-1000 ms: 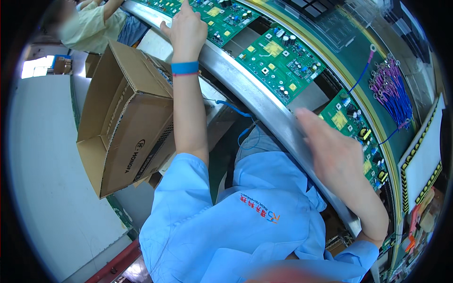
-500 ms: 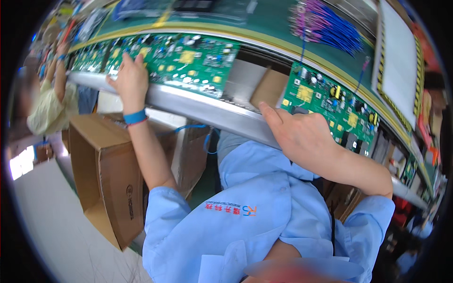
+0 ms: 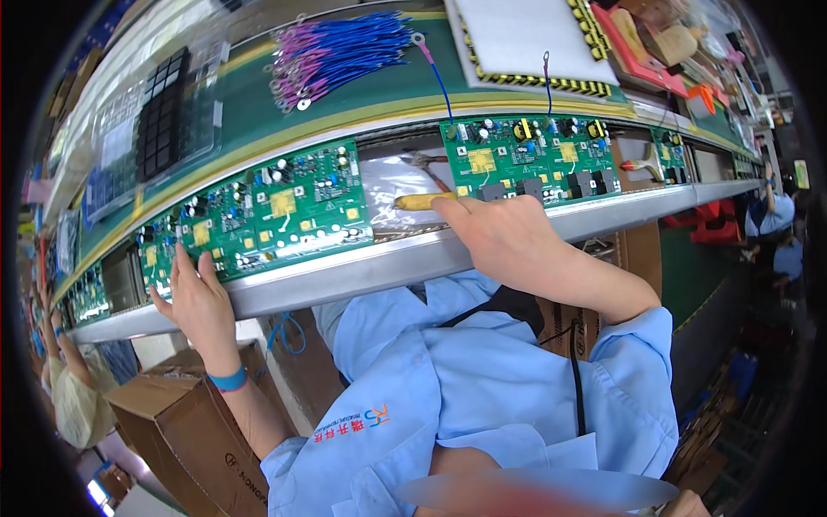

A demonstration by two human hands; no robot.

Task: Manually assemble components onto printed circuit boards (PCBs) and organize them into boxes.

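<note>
My left hand (image 3: pixel 198 297) rests with spread fingers on the near edge of a green circuit board (image 3: pixel 284 226). That board carries small components and yellow squares. My right hand (image 3: pixel 514 241) is at the near left corner of another green board (image 3: pixel 508 151), its fingers mostly closed. A slim yellow handle (image 3: pixel 419 202) sticks out left from its fingertips, over the gap between the boards; its far end is hidden. Pliers (image 3: pixel 424 158) with a reddish handle lie in that gap on clear plastic. Two blue wires with ring terminals (image 3: pixel 438 77) rise from the right board.
A metal rail (image 3: pixel 345 271) runs along the front. Behind the boards lie a bundle of blue wires (image 3: pixel 353 53) and a white sheet with striped edging (image 3: pixel 525 39). Cardboard boxes (image 3: pixel 181 422) stand below left. Another tool (image 3: pixel 644 164) lies right; co-workers are at both ends.
My view has swung to the right. My left hand stays at the board's near side. A yellow handle now shows at my right fingertips, and pliers are visible in the gap.
</note>
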